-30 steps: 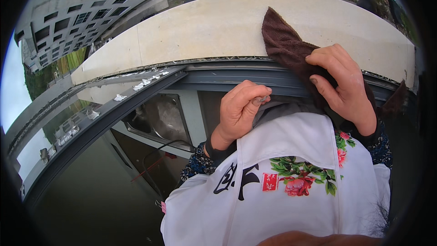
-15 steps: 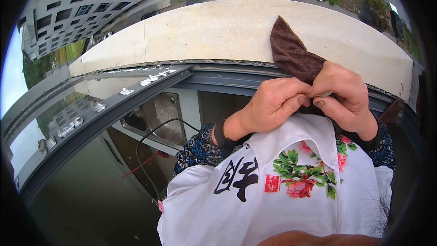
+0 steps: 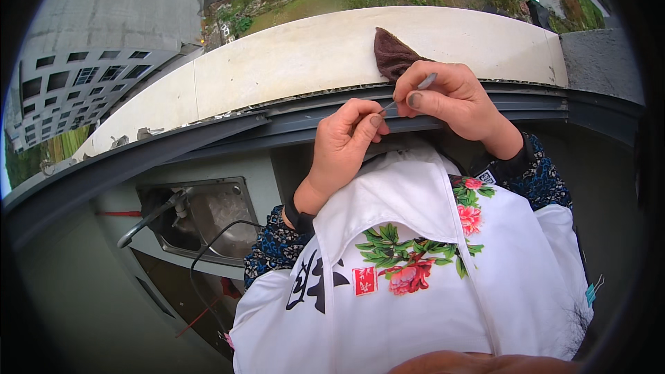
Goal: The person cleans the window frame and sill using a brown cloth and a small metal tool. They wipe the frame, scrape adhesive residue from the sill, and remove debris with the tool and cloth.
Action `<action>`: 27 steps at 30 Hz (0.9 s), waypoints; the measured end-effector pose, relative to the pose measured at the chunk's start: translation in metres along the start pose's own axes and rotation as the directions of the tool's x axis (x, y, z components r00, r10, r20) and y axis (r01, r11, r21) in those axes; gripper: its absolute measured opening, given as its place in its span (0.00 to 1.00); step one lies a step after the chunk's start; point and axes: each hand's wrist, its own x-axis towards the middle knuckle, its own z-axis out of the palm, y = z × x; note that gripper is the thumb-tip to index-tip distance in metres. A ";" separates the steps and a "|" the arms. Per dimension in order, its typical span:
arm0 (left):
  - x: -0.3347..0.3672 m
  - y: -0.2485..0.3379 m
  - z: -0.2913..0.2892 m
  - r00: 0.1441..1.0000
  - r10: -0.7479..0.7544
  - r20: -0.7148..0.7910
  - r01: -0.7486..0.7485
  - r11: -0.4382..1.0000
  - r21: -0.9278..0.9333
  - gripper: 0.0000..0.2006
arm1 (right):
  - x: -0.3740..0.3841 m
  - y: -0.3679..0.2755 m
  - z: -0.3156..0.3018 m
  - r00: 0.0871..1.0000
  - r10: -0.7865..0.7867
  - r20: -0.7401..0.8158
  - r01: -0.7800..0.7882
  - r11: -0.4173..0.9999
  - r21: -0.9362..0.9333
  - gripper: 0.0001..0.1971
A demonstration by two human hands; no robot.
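Sink (image 3: 225, 211) sits at near left; right of it, before the window rail (image 3: 291, 128), the left hand (image 3: 343, 142) seems to pinch a grey strip's (image 3: 427, 81) thin end. Farther off, cloth (image 3: 393, 52) lies on the pale ledge (image 3: 277, 62), partly behind the right hand (image 3: 447, 97), whose thumb and fingers clamp the strip's middle. The step looks like two-handed handling of the strip; the next move calls for a firm pinch.

Slim grey piece (image 3: 427, 81): pinched between left hand (image 3: 341, 142) and right hand (image 3: 451, 97), tilted up rightward, wider end poking above right. Dark brown cloth (image 3: 392, 52): crumpled, pointed corner on cream ledge (image 3: 291, 61), rest hidden behind right hand.
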 end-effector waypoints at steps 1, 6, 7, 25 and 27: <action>0.006 0.001 0.001 0.994 0.097 -0.057 -0.091 0.989 0.114 0.09 | -0.004 -0.002 -0.004 0.998 -0.049 -0.031 0.048 0.998 -0.044 0.07; 0.053 0.001 0.017 0.785 0.595 0.170 -0.440 0.344 0.829 0.21 | -0.010 0.037 -0.020 0.794 -0.337 -0.506 0.186 0.927 -0.326 0.08; 0.058 -0.001 0.025 0.819 0.525 0.233 -0.454 0.343 0.823 0.22 | -0.015 0.052 -0.019 0.771 -0.345 -0.534 0.191 0.927 -0.323 0.08; 0.020 -0.011 0.084 0.872 0.332 0.359 -0.466 0.342 0.816 0.16 | -0.013 0.083 -0.041 0.806 -0.298 -0.512 0.290 0.952 -0.098 0.12; 0.007 -0.019 0.082 0.915 0.185 0.358 -0.402 0.368 0.838 0.15 | -0.012 0.082 -0.041 0.812 -0.287 -0.508 0.269 0.957 -0.111 0.13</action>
